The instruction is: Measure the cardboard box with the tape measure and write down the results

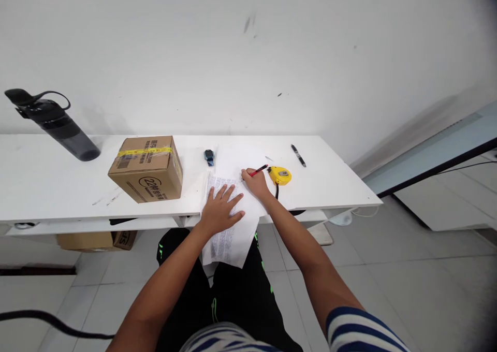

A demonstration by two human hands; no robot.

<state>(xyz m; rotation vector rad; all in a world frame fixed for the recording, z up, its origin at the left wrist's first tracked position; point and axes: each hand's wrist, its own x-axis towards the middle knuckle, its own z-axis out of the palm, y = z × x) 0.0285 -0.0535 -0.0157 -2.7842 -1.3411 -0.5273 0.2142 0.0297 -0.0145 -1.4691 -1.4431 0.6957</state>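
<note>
white desk (58,181): left hand (219,208) flat on paper (229,238), right hand (256,182) gripping pencil (259,171).

Printed sheet (229,233) overhanging desk (58,186) edge; red pen (259,171) tilted above it.

A single head-worn view looks forward and down from above the seated person's lap. A white counter (58,186) crosses the frame's middle, close enough that the left hand (220,207) and right hand (256,182) reach it. Wall (248,57) rises behind the counter; tiled floor (388,269) lies below it.
</note>
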